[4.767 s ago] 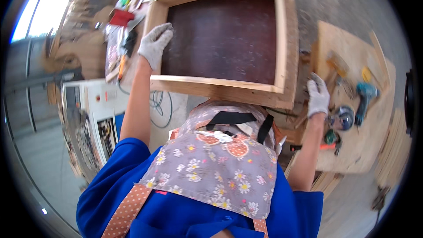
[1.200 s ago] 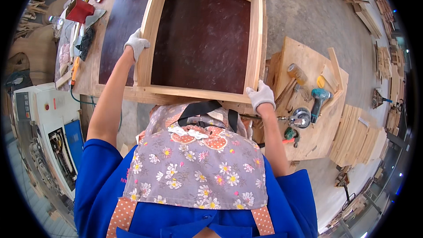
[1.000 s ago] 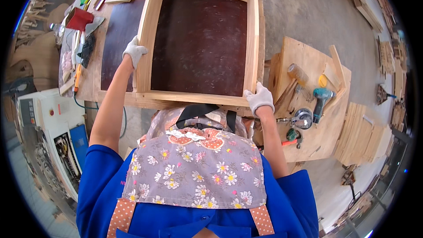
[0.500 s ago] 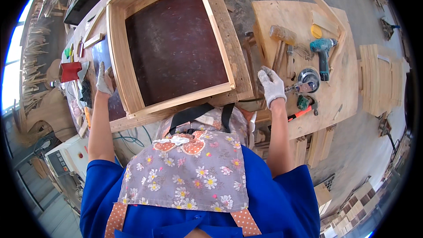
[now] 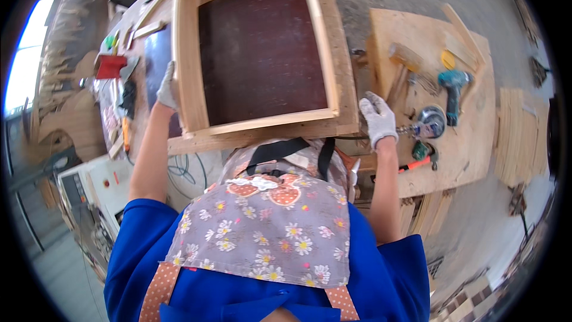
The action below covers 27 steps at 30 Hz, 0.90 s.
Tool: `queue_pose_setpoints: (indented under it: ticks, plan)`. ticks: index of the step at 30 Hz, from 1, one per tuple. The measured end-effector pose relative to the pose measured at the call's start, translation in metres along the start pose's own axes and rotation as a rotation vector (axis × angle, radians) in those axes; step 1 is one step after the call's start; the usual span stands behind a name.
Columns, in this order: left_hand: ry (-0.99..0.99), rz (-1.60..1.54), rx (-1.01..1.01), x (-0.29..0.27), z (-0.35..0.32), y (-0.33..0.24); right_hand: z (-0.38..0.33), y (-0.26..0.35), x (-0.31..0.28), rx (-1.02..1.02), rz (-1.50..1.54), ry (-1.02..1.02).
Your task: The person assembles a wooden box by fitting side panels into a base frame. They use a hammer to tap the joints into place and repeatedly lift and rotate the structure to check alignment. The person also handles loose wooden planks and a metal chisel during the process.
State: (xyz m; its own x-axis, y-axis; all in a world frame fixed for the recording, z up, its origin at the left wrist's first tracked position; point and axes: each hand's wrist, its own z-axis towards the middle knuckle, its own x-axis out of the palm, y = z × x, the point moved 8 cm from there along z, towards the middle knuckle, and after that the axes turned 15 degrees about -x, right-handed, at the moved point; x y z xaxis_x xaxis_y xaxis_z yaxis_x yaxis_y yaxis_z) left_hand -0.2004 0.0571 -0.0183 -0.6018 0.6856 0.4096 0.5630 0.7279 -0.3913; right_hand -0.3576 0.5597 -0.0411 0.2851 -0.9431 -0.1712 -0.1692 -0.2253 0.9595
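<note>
The big wooden frame (image 5: pixel 256 59) lies on the tabletop (image 5: pixel 156 53) at twelve o'clock. The gloved left hand (image 5: pixel 167 87) grips its nine o'clock side. The gloved right hand (image 5: pixel 377 119) holds the near corner at three o'clock.

We see a dark brown workbench (image 5: pixel 156 59) carrying a large open box frame of pale wood with a dark reddish-brown panel bottom (image 5: pixel 262 53), which overhangs the bench's near edge. Along its left edge lie a red block-shaped tool (image 5: pixel 109 66) and small hand tools. To the right, a low pale plywood table (image 5: pixel 471 143) bears a wooden mallet (image 5: pixel 400 68), a teal cordless drill (image 5: pixel 454 86) and a round metal disc (image 5: pixel 431 122).
</note>
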Motion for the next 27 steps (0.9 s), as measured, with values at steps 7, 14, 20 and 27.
queue_pose_setpoints:
  ticks: [7,14,20,27]
  plan:
    - [-0.098,-0.045,0.029,-0.042,-0.024,0.052,0.037,0.033,0.036,-0.074,0.024,0.101]
    - [-0.105,-0.168,0.078,-0.046,-0.062,0.109,0.047,0.041,0.059,-0.072,-0.100,0.213]
    - [-0.143,0.019,0.176,-0.050,-0.056,0.113,0.083,0.072,0.095,-0.113,-0.503,0.196]
    - [-0.347,-0.150,0.200,-0.055,-0.044,0.105,0.076,0.065,0.113,-0.036,-0.992,0.236]
